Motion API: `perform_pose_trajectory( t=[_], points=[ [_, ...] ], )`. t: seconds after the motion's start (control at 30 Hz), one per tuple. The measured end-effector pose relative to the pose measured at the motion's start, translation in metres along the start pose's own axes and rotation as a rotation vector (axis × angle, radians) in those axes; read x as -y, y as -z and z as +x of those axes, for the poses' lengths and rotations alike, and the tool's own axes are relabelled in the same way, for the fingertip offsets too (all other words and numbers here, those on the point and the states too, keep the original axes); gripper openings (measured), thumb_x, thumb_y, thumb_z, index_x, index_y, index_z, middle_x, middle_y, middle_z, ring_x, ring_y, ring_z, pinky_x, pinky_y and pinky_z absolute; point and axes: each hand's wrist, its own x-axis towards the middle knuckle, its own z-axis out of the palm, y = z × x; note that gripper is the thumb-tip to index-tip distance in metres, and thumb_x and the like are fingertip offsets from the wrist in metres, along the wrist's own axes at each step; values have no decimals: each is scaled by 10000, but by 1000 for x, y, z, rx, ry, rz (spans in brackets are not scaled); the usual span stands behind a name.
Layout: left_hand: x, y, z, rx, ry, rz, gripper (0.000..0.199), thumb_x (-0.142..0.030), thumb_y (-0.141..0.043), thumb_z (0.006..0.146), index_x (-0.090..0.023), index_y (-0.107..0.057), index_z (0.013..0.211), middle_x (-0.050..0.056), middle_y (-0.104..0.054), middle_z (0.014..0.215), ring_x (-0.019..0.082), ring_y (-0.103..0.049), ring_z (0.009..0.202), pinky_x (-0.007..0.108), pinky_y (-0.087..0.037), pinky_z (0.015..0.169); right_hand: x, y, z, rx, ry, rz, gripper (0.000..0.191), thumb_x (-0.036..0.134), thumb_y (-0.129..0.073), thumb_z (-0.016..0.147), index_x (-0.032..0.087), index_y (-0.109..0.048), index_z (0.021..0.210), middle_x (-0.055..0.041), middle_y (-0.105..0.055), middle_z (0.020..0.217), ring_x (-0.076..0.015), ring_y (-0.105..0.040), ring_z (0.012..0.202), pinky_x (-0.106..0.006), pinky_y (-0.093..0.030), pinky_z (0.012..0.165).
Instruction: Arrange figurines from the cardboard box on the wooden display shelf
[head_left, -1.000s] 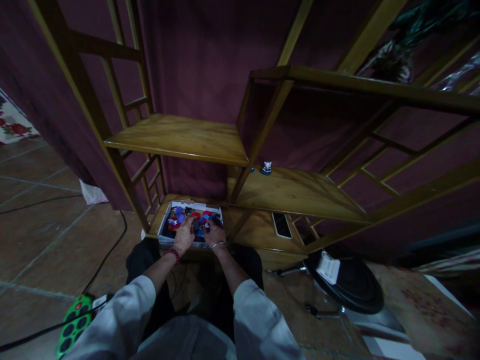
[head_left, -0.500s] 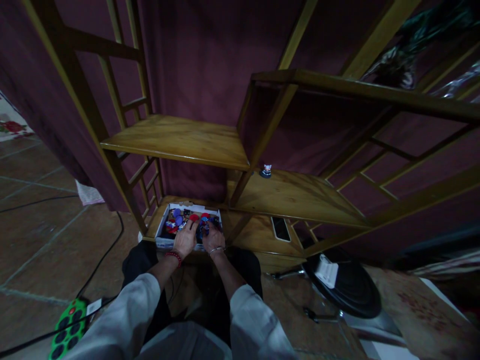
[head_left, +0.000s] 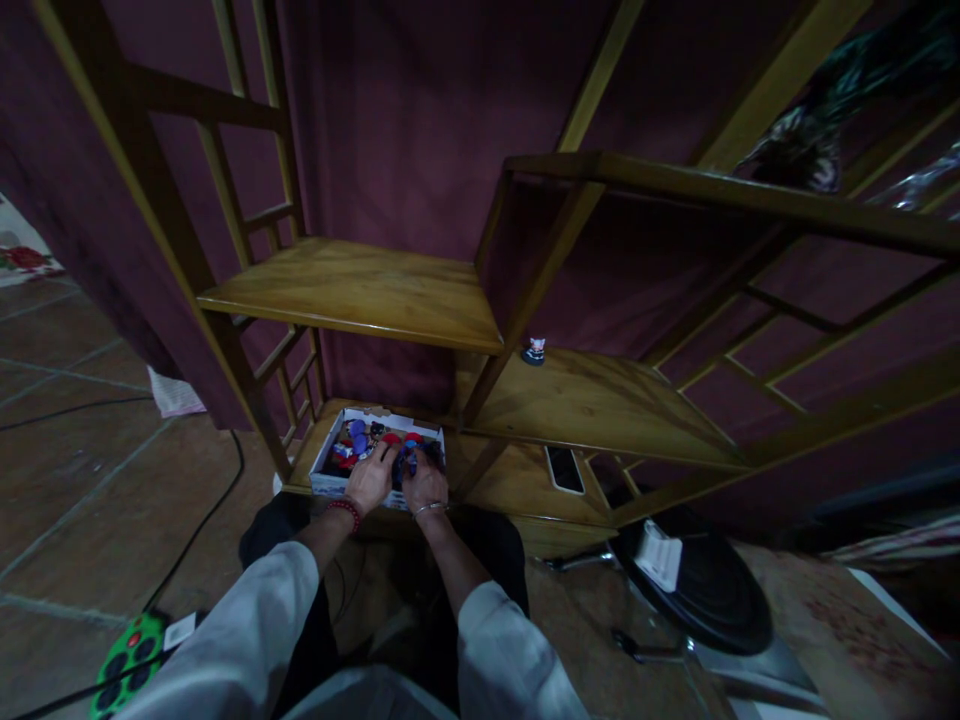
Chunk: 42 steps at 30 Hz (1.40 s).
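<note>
A shallow white cardboard box stands on the lowest wooden shelf, full of small red, purple and dark toy figures. Both of my hands reach over its front side. My left hand, with a red bead bracelet at the wrist, has its fingers bent down near a red round piece; what they grip is hidden. Inside the right part of the box, my right hand has its fingers closed round a small dark blue figurine, partly covered by the fingers.
A small figurine stands on the middle shelf to the right. Below it lies a phone. A black round stool seat with a white object is at right; a green power strip lies on the floor at left.
The view has shifted slightly. Both hands remain over the box, with only small finger movement around the pieces.
</note>
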Motion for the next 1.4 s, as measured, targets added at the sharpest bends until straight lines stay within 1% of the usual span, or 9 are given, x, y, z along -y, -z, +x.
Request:
perform_pose_trajectory(
  t=[0.2, 0.37, 0.57, 0.73, 0.87, 1.0, 1.07, 1.23, 1.4],
  points=[
    [1, -1, 4, -32, 75, -33, 521, -99, -359, 780, -212, -339, 1288, 125, -450, 1189, 207, -580, 859, 312, -473, 708, 0, -4, 6, -5, 8, 38, 389, 282, -450, 807, 240, -483, 1193, -55, -641, 1016, -171, -605, 894, -252, -428, 772],
    [-2, 4, 3, -46, 239, -165, 422, -99, -334, 795, -192, -460, 1186, 123, -487, 1191, 205, -598, 857, 310, -448, 768, -2, -4, 4, 0, 20, 91, 361, 278, -443, 812, 254, -501, 1167, -48, -619, 1080, -169, -606, 895, -251, -431, 765],
    [-2, 11, 2, 125, 352, -201, 400, -90, -403, 743, -192, -531, 1108, 131, -593, 1065, 246, -602, 890, 342, -430, 785, -4, -1, -1, 13, 55, 73, 363, 275, -419, 823, 228, -498, 1174, -66, -638, 1033, -185, -613, 868, -257, -434, 727],
    [-8, 7, -4, 156, 354, -228, 424, -45, -409, 709, -157, -543, 1096, 148, -610, 1033, 240, -599, 908, 324, -430, 782, -11, -3, 1, 16, 38, 24, 369, 271, -427, 818, 221, -488, 1179, -68, -653, 976, -188, -614, 837, -260, -425, 704],
    [-10, 3, -6, 81, 296, -310, 457, -31, -413, 706, -193, -540, 1114, 114, -579, 1111, 209, -589, 922, 310, -423, 819, -17, -5, 2, 16, 39, 17, 362, 268, -431, 816, 221, -492, 1170, -68, -656, 941, -175, -611, 835, -250, -422, 707],
    [-4, 0, -1, -94, 368, -493, 379, -41, -400, 731, -174, -574, 1041, 87, -595, 1058, 184, -556, 978, 288, -410, 863, -20, -6, 4, 10, 62, 93, 348, 292, -448, 807, 248, -509, 1147, -48, -656, 958, -167, -612, 841, -244, -434, 720],
    [-1, 0, 3, -138, 438, -631, 347, -41, -398, 735, -174, -585, 995, 58, -616, 968, 159, -575, 908, 265, -440, 810, -21, -7, 6, 4, 69, 165, 339, 295, -460, 801, 260, -516, 1133, -29, -654, 976, -157, -610, 862, -231, -437, 743],
    [-1, 6, 6, -79, 645, -1034, 311, -69, -377, 752, -163, -564, 983, 4, -596, 726, 82, -538, 517, 195, -440, 508, -23, -10, 9, 1, 63, 272, 345, 290, -482, 787, 239, -522, 1126, -24, -656, 982, -149, -608, 890, -222, -440, 775],
    [-5, 15, 3, -75, 682, -1210, 246, -95, -414, 738, -161, -556, 929, -26, -552, 638, 66, -496, 449, 171, -391, 432, -21, -7, 7, 11, 84, 275, 338, 272, -485, 786, 237, -534, 1118, -20, -659, 972, -142, -609, 886, -216, -437, 785]
  ],
)
